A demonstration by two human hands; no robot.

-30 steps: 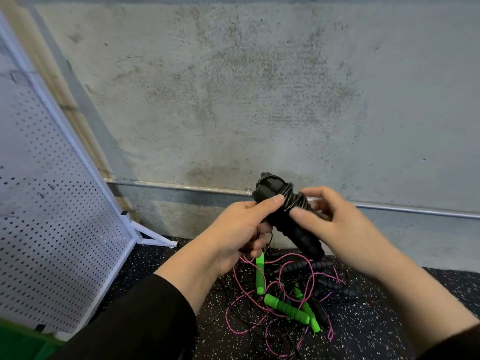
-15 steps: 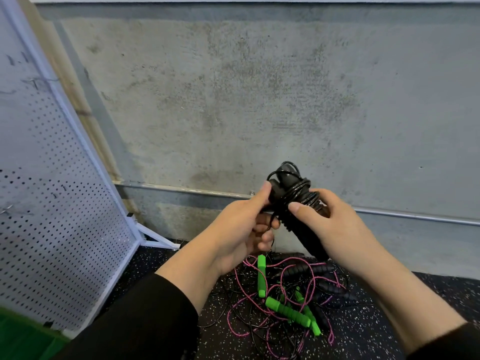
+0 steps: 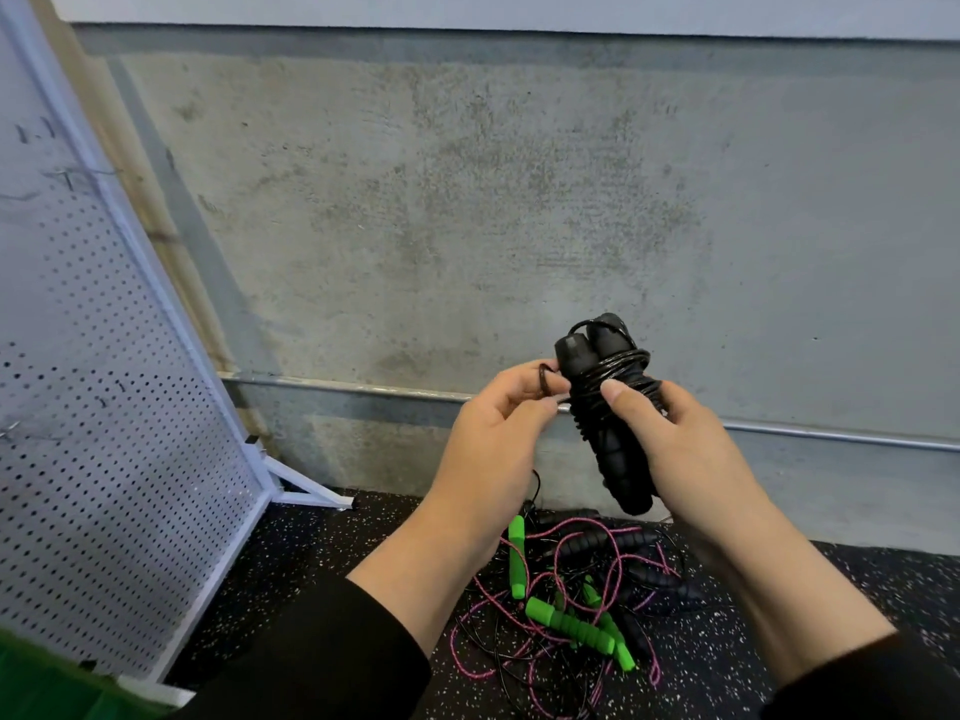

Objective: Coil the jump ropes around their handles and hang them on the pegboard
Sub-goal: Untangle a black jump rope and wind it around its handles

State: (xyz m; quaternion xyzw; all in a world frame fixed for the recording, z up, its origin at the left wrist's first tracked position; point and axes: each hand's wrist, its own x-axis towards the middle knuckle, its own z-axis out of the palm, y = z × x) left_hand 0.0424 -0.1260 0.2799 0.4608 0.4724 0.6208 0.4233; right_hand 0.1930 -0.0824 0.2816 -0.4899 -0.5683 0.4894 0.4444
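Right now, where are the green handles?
In the head view, the green handles lie on the speckled floor, tangled in pink rope with black handles, below both hands and right of the pegboard.

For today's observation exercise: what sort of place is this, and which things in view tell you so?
Probably a gym or sports storage corner: speckled rubber floor, a pile of jump ropes on it, a white pegboard leaning beside a bare concrete wall.

Black jump rope (image 3: 605,402): handles and cord both black. Floor pile: bright green ribbed handles (image 3: 569,625), pink cord flecked dark (image 3: 563,550), more black handles (image 3: 605,543). Pegboard (image 3: 98,407) white, dotted with dark holes. Floor (image 3: 322,558) black, white-speckled. Wall (image 3: 467,200) mottled grey. Sleeves (image 3: 332,662) black.
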